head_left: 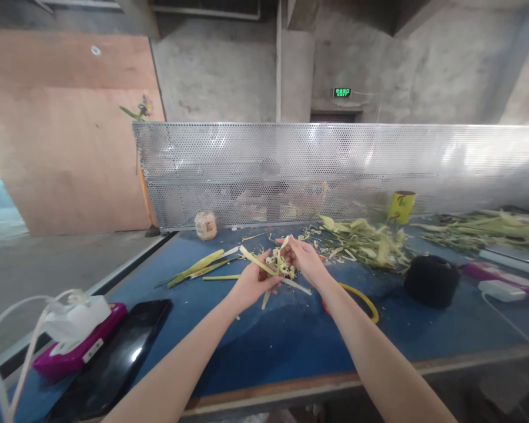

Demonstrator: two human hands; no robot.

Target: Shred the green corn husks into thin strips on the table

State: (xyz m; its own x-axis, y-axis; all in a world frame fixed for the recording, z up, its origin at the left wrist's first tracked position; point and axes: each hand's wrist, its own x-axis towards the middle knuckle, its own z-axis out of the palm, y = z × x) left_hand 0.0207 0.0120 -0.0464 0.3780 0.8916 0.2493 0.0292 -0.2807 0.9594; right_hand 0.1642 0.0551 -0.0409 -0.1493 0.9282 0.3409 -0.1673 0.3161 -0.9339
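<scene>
Both my hands meet over a blue tabletop [255,352]. My left hand [256,283] is closed round pale yellow-green plant strips [259,261], which look like husk or leaf; their ends stick out on both sides of the fingers. Close beside it, my right hand [306,258] pinches the upper end of a pale strip [284,244]. Curled scraps [291,271] lie under and between the hands, partly hidden by them. Left of my hands rest several longer stalks [205,265]. Beyond my right hand spreads a heap of loose leaves [370,242].
A perforated metal screen [247,170] closes off the table's back. To the right are a black round object [431,281], a yellow can-like roll [401,207] and a yellow ring [365,302]. A phone-like black slab [119,352] and purple power strip [62,358] lie left, near a whitish roll [206,225].
</scene>
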